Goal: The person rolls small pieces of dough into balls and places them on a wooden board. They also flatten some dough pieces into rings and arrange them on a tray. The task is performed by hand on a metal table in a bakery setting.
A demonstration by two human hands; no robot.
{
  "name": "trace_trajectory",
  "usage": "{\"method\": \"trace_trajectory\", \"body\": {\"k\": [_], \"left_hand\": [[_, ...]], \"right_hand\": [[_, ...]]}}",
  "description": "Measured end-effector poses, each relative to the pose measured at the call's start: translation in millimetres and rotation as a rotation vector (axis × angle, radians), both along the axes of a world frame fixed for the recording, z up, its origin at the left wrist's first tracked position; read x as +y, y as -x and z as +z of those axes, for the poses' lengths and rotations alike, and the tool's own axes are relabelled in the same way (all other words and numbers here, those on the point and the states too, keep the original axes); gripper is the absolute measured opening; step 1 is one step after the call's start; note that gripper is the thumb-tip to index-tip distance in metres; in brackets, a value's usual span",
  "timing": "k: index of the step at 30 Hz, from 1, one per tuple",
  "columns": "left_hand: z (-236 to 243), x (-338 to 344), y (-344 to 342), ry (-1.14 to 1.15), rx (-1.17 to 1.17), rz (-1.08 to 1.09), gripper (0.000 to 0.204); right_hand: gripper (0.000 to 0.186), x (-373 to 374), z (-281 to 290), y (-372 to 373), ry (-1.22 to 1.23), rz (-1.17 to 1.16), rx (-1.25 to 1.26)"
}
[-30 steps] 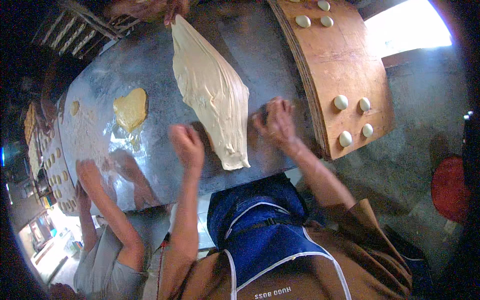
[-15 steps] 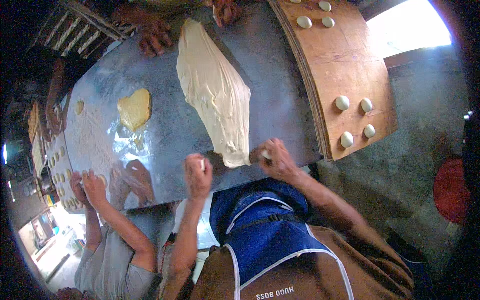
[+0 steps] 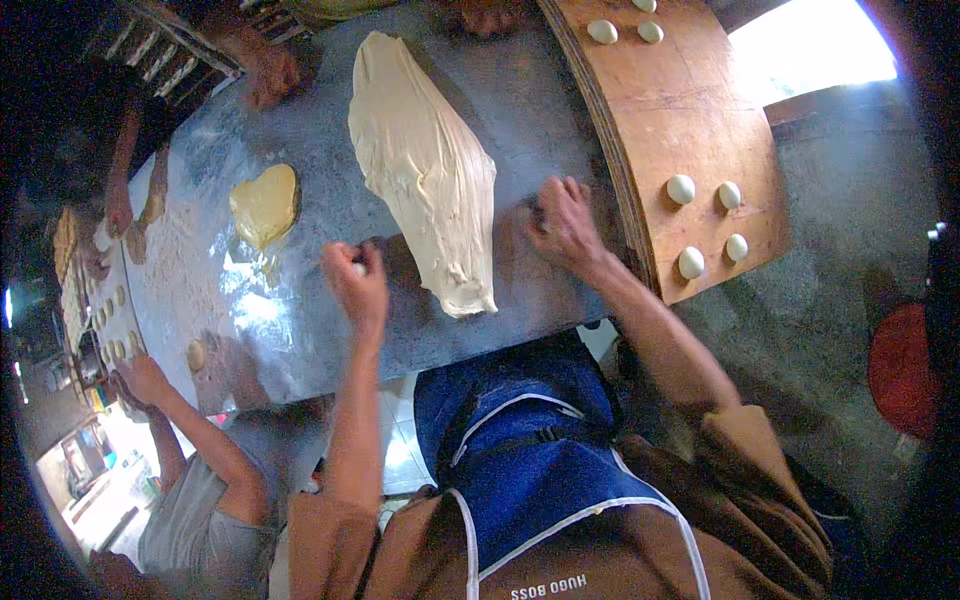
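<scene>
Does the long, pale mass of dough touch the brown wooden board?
No, the long, pale mass of dough lies on the grey table, with tabletop and the right hand between it and the brown wooden board.

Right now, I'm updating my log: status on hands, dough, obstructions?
Left hand curled around pale piece; right hand curled, contents unclear. Large dough sheet lies between them.

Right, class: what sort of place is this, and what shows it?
Probably a bakery or dough workshop: a large dough mass lies on the worktable, and pale dough balls sit on a wooden board.
</scene>
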State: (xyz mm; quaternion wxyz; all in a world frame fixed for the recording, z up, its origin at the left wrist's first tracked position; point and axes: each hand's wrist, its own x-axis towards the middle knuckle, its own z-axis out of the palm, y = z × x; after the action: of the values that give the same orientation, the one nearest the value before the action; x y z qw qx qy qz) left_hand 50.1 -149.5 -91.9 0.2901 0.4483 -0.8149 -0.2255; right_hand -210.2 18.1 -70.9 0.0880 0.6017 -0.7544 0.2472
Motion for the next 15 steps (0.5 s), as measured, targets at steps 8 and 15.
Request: {"method": "trace_trajectory", "body": {"k": [8, 15], "left_hand": [[1.1, 8.1, -18.4, 0.063, -0.094, 0.002, 0.019], [47.8, 4.4, -35.8, 0.052, -0.266, -0.438, 0.029]], "right_hand": [[0.026, 23.4, -12.6, 7.1, 0.063, -0.011, -0.126], [0.022, 46.6, -13.2, -3.7, -0.037, 0.045, -0.298]]}}
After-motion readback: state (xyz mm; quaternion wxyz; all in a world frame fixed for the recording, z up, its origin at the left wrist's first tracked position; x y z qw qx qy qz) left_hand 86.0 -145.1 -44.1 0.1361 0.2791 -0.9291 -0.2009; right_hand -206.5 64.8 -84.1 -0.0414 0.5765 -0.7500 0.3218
